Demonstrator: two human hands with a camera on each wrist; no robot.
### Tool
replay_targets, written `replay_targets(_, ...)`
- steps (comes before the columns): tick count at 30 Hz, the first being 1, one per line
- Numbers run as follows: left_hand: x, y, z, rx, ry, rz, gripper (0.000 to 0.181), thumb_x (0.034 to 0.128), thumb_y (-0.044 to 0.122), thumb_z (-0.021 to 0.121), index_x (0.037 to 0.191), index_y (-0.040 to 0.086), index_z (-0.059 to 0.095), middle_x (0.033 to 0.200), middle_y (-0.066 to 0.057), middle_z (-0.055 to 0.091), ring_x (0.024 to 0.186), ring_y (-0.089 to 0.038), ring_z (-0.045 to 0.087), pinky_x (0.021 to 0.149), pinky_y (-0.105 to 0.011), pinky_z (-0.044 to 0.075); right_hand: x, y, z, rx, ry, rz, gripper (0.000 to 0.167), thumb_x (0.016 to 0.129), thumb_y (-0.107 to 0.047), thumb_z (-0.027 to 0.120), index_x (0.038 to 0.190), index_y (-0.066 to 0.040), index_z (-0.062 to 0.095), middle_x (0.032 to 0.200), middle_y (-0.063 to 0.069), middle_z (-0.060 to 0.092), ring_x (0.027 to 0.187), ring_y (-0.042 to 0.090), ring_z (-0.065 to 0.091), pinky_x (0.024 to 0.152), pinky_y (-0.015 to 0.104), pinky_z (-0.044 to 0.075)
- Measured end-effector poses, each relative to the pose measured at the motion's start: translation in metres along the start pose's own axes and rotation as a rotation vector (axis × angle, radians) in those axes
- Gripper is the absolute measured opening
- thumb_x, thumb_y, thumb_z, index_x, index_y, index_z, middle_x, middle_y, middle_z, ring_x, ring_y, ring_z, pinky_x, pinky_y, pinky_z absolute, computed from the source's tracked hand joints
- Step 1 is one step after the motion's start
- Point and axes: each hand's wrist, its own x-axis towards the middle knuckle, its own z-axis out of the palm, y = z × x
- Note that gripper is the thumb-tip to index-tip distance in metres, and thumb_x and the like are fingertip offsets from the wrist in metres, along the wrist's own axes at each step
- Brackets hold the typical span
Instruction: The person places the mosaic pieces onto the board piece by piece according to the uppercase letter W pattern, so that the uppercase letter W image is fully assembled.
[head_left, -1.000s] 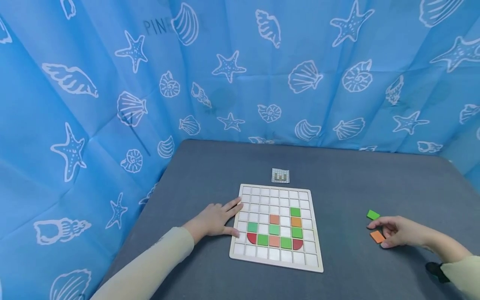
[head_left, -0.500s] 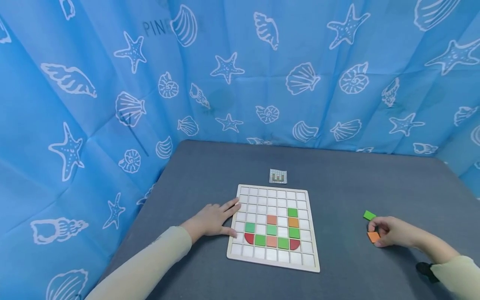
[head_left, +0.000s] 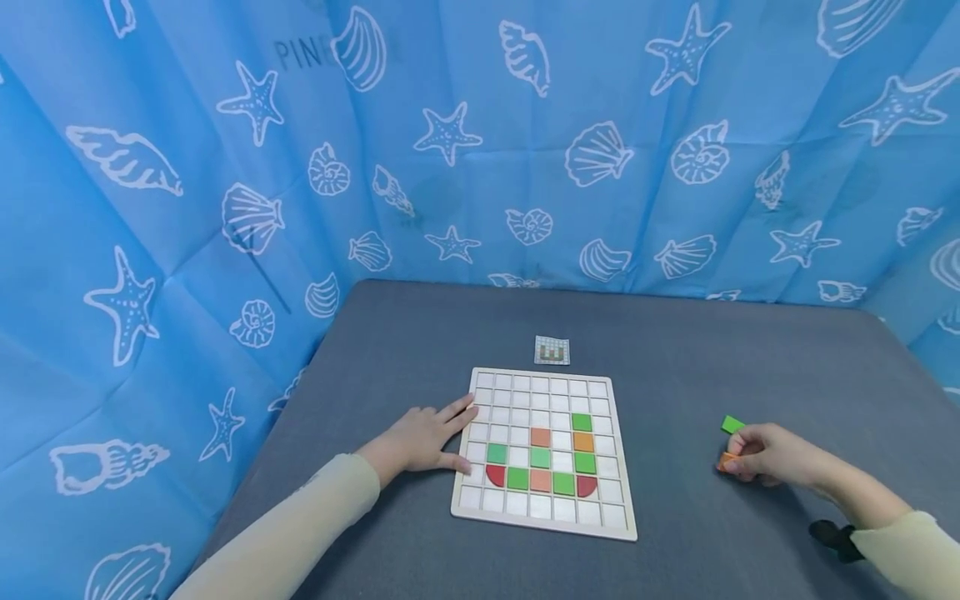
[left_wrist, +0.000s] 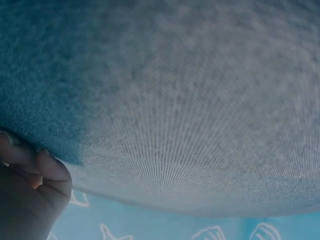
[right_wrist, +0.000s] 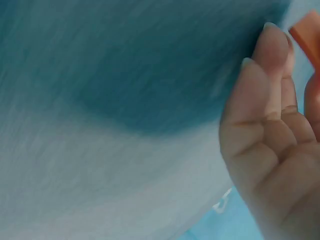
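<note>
A white grid board point(head_left: 543, 512) lies on the grey table, with green, orange and red tiles set in several of its squares. My left hand point(head_left: 420, 440) rests at the board's left edge, fingers spread and fairly straight. Well to the right of the board, my right hand point(head_left: 776, 456) pinches an orange square tile point(head_left: 726, 462) between thumb and fingers. The tile also shows, tilted, at the right edge of the right wrist view point(right_wrist: 307, 37). Just beyond those fingers a loose green tile point(head_left: 732, 424) lies on the table, partly covered by the hand.
A small card point(head_left: 552, 351) printed with a grid pattern lies behind the board. The grey table point(head_left: 667, 358) ends at a blue curtain point(head_left: 480, 192) with white shells and starfish, hanging at the back and left.
The right hand has closed its fingers on the orange tile, which lay flat on the table before, and tilted it up. The left hand stays at the board's edge. The head view has shifted slightly.
</note>
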Motion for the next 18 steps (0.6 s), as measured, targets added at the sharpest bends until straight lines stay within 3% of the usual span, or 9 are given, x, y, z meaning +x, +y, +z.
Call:
replay_targets(8, 0.001, 0.002, 0.0, -0.004, 0.0, 0.001, 0.09, 0.0871, 0.071, 0.048, 0.158, 0.023, 0.019, 0.163, 0.004, 0.012, 0.117, -0.031, 0.052, 0.1, -0.048, 0.038, 0.0, -0.031, 0.01, 0.112, 0.138, 0.0, 0.026, 0.1, -0.013, 0.055, 0.109, 0.012, 0.056, 0.089, 0.01, 0.069, 0.078, 0.022, 0.066, 0.069, 0.035, 0.053)
replay_targets(13, 0.0, 0.003, -0.001, -0.015, -0.004, -0.004, 0.09, 0.0869, 0.071, 0.049, 0.158, 0.023, 0.019, 0.163, 0.004, 0.011, 0.12, -0.031, 0.051, 0.101, -0.048, 0.036, 0.006, -0.053, 0.018, 0.173, 0.194, -0.006, 0.038, 0.101, -0.009, 0.052, 0.124, 0.02, 0.047, 0.093, 0.01, 0.07, 0.084, 0.023, 0.068, 0.074, 0.035, 0.055)
replay_targets(18, -0.001, 0.002, -0.001, -0.007, 0.002, -0.008, 0.09, 0.0869, 0.07, 0.049, 0.157, 0.023, 0.02, 0.163, 0.004, 0.012, 0.12, -0.032, 0.051, 0.101, -0.048, 0.037, 0.013, -0.071, 0.028, 0.196, 0.227, -0.024, 0.04, 0.1, -0.012, 0.055, 0.125, 0.019, 0.048, 0.092, 0.007, 0.071, 0.082, 0.022, 0.068, 0.074, 0.034, 0.055)
